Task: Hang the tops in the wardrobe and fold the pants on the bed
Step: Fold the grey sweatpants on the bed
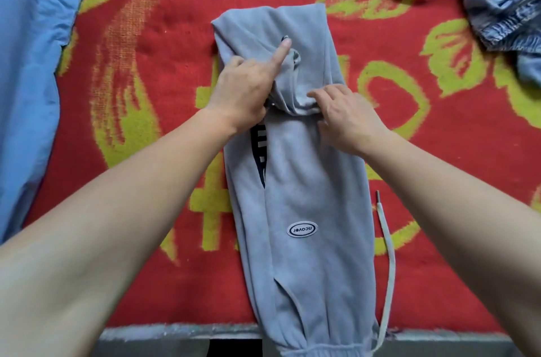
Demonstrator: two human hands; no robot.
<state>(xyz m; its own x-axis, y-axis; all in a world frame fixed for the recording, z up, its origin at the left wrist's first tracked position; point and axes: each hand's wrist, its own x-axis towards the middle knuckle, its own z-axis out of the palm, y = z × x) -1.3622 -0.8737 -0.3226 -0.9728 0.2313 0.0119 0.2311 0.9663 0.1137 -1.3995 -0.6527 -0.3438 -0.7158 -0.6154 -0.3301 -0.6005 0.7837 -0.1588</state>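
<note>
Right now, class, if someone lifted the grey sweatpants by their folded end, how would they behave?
Probably floppy: the grey sweatpants crease and bunch at the fold. Likely not slippery: soft fleecy cloth on a coarse-looking blanket. The loose drawstring would probably dangle.

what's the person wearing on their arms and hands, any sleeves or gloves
Nothing that shows. The left forearm and right forearm are bare to the frame edge, no sleeves in view. The left hand and right hand have no gloves, rings, watch or bracelet.
</note>
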